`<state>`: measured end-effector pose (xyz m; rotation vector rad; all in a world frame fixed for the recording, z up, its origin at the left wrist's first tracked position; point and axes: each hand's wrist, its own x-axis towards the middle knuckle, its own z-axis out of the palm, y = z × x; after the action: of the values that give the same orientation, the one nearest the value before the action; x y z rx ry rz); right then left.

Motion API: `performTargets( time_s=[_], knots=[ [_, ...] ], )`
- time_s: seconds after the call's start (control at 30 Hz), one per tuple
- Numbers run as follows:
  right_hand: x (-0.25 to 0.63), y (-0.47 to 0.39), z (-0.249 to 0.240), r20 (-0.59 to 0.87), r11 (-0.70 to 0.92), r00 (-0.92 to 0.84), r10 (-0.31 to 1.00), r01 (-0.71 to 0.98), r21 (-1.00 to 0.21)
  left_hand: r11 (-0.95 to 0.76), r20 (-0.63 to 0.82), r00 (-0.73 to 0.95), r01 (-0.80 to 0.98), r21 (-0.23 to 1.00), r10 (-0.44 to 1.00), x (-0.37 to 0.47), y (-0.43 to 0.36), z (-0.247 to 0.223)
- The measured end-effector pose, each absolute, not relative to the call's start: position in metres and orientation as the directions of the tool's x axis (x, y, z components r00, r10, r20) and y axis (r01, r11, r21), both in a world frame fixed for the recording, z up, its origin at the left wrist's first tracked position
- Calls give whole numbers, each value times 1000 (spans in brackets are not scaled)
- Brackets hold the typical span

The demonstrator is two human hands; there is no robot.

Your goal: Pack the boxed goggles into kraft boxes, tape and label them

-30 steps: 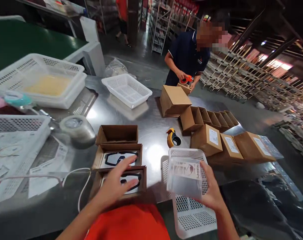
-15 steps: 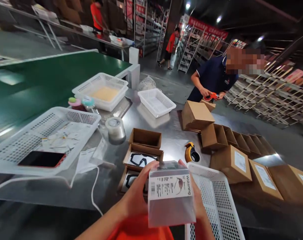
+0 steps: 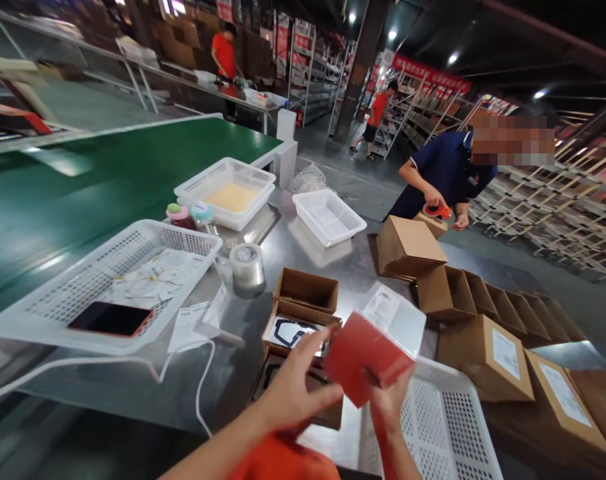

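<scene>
Indoors | metal table [image 3: 355, 277] | shelving [image 3: 303, 73] beyond | left hand [image 3: 297, 395]: fingers spread | right hand [image 3: 390, 403]: pinching box [image 3: 360, 353]

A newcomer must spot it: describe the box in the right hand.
Find the metal table, then the person's right hand at its near side. The box is in that hand. Its red face sets it apart from the brown cartons to the right.
</scene>
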<state>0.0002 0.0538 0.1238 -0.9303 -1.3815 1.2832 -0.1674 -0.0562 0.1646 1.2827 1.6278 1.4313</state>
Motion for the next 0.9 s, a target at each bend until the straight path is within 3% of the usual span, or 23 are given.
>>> performTargets(
  time_s=[0.07,0.13,0.23,0.33,0.63,0.9],
  knots=[
    [-20,79,147,268,267,-208,941,-31,-963,61,113,-584,271,961,804,-203,-37,148],
    [-48,100,158,370,377,-258,893,-23,-926,375,29,-793,320,870,608,-241,-14,126],
    [-97,127,151,503,536,-401,766,-36,-843,535,-72,-860,246,808,505,-281,14,90],
    [-142,150,133,553,663,-562,615,-12,-749,574,-146,-865,184,798,480,-295,28,62],
    [-168,210,112,426,794,-798,427,107,-598,591,-242,-849,99,800,470,-309,33,35],
    [-166,213,109,27,919,-962,271,251,-303,625,-230,-810,203,754,540,-315,37,38]
  ],
)
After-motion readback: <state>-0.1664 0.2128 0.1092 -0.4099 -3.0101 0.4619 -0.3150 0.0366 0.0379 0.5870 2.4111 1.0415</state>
